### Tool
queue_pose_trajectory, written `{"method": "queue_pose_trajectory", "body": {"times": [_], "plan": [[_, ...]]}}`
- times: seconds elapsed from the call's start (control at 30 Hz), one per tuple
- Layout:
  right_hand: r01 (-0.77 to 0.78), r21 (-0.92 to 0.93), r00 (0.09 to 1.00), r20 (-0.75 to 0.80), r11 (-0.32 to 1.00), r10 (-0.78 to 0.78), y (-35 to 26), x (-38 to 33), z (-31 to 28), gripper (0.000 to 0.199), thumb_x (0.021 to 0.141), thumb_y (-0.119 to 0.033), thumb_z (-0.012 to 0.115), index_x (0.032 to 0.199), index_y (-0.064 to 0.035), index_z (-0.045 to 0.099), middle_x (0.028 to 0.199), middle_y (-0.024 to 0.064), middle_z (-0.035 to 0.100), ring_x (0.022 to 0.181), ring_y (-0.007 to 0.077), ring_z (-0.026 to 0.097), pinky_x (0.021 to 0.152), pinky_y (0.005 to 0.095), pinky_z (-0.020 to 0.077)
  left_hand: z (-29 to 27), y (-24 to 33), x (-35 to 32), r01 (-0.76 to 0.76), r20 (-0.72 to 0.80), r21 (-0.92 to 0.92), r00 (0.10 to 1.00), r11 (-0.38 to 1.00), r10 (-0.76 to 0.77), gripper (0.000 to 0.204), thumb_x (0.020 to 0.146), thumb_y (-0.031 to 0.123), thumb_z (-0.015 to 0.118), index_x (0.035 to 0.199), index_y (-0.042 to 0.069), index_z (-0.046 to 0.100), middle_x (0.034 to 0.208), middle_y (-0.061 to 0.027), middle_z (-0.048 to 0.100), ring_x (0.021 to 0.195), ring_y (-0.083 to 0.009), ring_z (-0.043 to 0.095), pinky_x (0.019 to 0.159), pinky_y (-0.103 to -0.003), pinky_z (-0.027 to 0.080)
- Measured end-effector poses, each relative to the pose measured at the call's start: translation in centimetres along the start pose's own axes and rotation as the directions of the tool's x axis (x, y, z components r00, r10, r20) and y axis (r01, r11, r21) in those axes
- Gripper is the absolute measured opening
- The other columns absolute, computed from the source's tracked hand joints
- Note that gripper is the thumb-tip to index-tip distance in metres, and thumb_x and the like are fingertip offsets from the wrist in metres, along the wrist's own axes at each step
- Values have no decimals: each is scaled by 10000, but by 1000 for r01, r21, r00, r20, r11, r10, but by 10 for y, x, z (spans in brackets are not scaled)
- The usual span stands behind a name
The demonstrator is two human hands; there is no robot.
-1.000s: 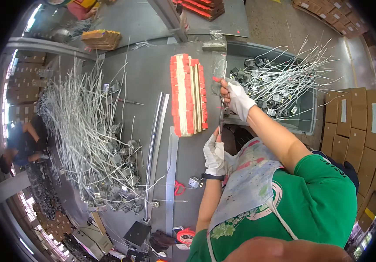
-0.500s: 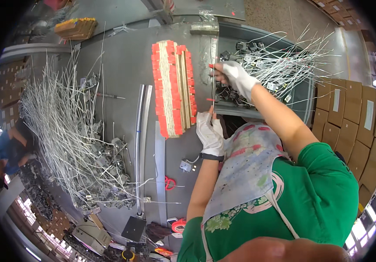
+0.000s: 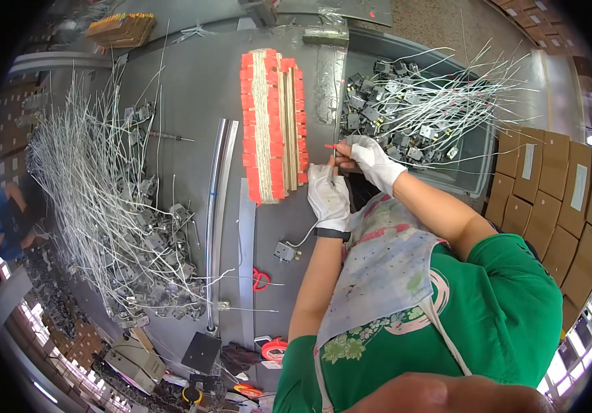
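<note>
My left hand (image 3: pixel 329 196), in a white fingerless glove with a dark wristband, pinches a thin white wire (image 3: pixel 300 242) that leads down to a small grey metal box (image 3: pixel 285 251) on the table. Just above it, my right hand (image 3: pixel 370 162), gloved the same way, is closed with thumb and fingers at a small red tag (image 3: pixel 330 146) by the wire. The fingertips of both hands nearly meet. Left of them lies a long bundle (image 3: pixel 263 131) of card strips with red tabs and cream cord-like rows.
A grey bin (image 3: pixel 473 165) of boxes with white wires stands at the right. A large wired heap (image 3: pixel 103 199) covers the left. Between are a metal rail (image 3: pixel 219 206), red scissors (image 3: pixel 261 280) and a screwdriver (image 3: pixel 172 137). Cartons (image 3: pixel 536 186) are stacked right; another person is at far left.
My right hand has come down toward my left hand. Two red pieces showed apart along the wire before; now one shows, at the right fingertips. The view has shifted slightly.
</note>
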State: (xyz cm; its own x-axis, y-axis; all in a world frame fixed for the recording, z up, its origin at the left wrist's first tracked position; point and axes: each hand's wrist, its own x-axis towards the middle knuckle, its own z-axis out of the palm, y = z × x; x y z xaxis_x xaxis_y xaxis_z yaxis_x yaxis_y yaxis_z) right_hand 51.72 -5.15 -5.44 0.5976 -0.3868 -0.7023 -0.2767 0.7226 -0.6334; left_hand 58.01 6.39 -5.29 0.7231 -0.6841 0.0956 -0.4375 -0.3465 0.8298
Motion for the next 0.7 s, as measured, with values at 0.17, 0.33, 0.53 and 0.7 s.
{"method": "queue_pose_trajectory", "body": {"times": [0.17, 0.33, 0.53, 0.7], "plan": [[26, -111, 1000, 0, 994, -26, -13, -12, 15, 255, 836, -244, 591, 936, -10, 575, 858, 35, 591, 763, 95, 551, 688, 224, 461, -10, 6, -3, -67, -26, 22, 997, 998, 68, 318, 771, -28, 538, 1082, 26, 582, 842, -144, 545, 786, -284, 535, 714, -351, 437], [92, -41, 990, 116, 995, -87, -29, -36, 26, 246, 823, -239, 612, 938, -23, 581, 828, 4, 577, 751, 88, 537, 665, 218, 439, -38, 37, -3, -29, -35, -30, 999, 999, 28, 423, 743, -76, 516, 1146, 52, 547, 907, -114, 569, 850, -268, 540, 781, -339, 430], [624, -780, 467, 328, 43, -821, -44, -82, 56, 109, 751, -139, 639, 815, -58, 605, 635, 56, 514, 578, 121, 542, 532, 260, 438, -66, 53, -25, -18, -66, -273, 998, 962, 0, 435, 780, -65, 486, 1198, 49, 520, 1022, -100, 527, 968, -232, 508, 856, -311, 387], [753, -614, 447, 213, 237, -869, -27, -119, 77, 87, 723, -19, 631, 802, -30, 598, 668, 57, 531, 592, 131, 529, 541, 235, 420, -86, 63, -48, 1, -87, -376, 996, 927, -36, 381, 846, -6, 487, 1224, 41, 508, 913, -25, 445, 848, -118, 455, 784, -246, 386]]}}
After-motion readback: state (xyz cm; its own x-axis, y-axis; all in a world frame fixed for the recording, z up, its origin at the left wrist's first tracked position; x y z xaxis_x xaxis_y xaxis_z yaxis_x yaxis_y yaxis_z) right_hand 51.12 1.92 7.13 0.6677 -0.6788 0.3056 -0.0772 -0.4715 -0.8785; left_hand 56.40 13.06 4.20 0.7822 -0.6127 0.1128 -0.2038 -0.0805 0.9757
